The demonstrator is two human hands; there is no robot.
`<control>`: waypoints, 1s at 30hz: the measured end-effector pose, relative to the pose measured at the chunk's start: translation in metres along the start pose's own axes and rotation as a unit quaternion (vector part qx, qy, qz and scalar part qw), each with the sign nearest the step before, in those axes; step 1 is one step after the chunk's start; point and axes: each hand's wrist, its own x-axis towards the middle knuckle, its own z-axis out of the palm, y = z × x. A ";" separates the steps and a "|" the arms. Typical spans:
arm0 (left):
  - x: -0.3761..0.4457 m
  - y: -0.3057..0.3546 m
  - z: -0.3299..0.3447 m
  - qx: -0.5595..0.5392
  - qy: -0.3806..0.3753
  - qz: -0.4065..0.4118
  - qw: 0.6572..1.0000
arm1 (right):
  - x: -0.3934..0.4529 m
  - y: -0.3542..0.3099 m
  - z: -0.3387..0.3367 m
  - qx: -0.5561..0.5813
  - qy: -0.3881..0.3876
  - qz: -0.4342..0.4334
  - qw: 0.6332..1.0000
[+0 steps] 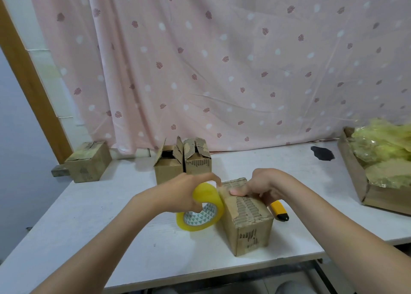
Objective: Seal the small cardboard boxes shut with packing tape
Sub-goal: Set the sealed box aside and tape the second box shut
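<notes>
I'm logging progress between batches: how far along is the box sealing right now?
Done, apparently: one closed box sits at the table's far left edge, its top looking taped. In hand: the left hand holds the yellow tape roll against the near box, while the right hand presses on its top. Left: two boxes behind stand with flaps open. A yellow cutter lies beside the near box.

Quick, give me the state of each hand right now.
Left hand: grips the yellow tape roll beside the box.
Right hand: thumb pressing on the box top; holding nothing that shows.
</notes>
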 end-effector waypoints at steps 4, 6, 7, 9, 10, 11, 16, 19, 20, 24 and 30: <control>-0.005 -0.006 0.001 -0.021 0.001 -0.010 1.000 | 0.003 -0.001 0.001 0.005 -0.016 0.009 1.000; -0.006 -0.004 -0.001 -0.010 -0.002 -0.010 1.000 | 0.001 -0.003 0.002 0.000 -0.025 0.015 1.000; -0.007 -0.004 -0.002 -0.005 -0.004 -0.012 1.000 | 0.000 -0.004 0.003 -0.001 -0.026 0.017 1.000; -0.008 -0.003 -0.004 0.004 -0.015 -0.013 1.000 | 0.001 -0.003 0.003 -0.001 -0.026 0.019 0.999; -0.008 -0.003 -0.005 0.011 -0.020 -0.013 1.000 | 0.001 -0.003 0.003 -0.002 -0.025 0.020 0.999; -0.009 -0.003 -0.005 0.017 -0.024 -0.016 0.999 | 0.001 -0.003 0.003 -0.004 -0.024 0.021 0.999; -0.011 -0.010 -0.003 0.039 -0.052 -0.027 0.998 | -0.002 -0.004 0.004 -0.011 -0.025 0.017 0.999; -0.009 -0.011 -0.002 0.050 -0.060 -0.030 0.997 | -0.006 -0.006 0.004 -0.026 -0.018 0.014 0.999; -0.009 -0.010 -0.001 0.053 -0.057 -0.029 0.997 | -0.006 -0.008 0.004 -0.038 -0.015 0.010 0.999; -0.008 -0.010 0.004 0.049 -0.045 -0.016 0.998 | -0.009 -0.023 0.013 -0.204 0.054 -0.026 0.977; -0.009 -0.011 0.004 0.044 -0.031 -0.002 0.999 | -0.021 -0.040 0.028 -0.327 0.051 -0.036 0.943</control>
